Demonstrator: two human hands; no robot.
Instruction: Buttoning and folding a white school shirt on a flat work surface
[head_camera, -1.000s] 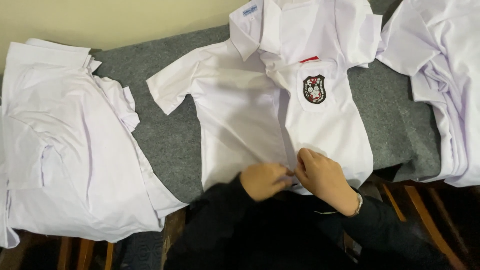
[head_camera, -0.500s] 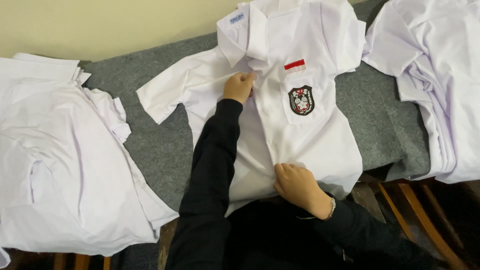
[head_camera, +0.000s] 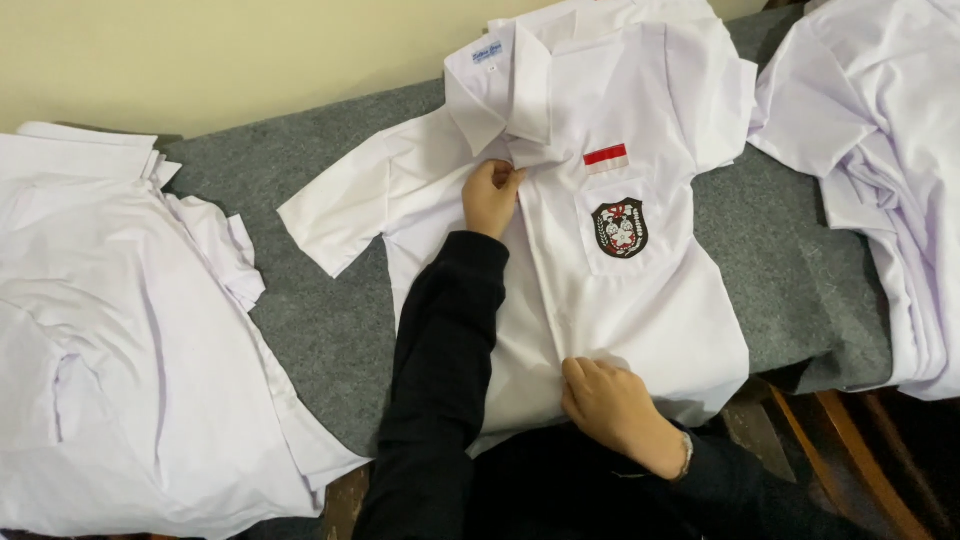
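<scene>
Head-camera view, looking down at a person's two bare hands working on a white short-sleeved shirt spread face up on a grey felt-like cloth that covers a table. Both arms wear black long sleeves. One arm reaches far up the middle of the garment: the left hand lies just below the collar, its fingers curled and pinching the front edge of the fabric near the top of the button strip. Nearer the camera, the right hand rests at the bottom hem, knuckles up, fingers bent down and gripping the same front edge; a thin bracelet circles its wrist. Smooth, thin woven fabric makes up the shirt, with a pointed fold-down collar, one sleeve fanned out to the left, and a chest pocket bearing a dark shield-shaped badge under a small red and white strip. It lies in the middle of the cloth, collar toward the far wall, which is plain cream. To the left sits a loose heap of more white shirts, rumpled and overlapping. At the right edge lies another pile of white garments, partly draped over the cloth's edge. Brown wooden table legs show at the near right, below the cloth.
</scene>
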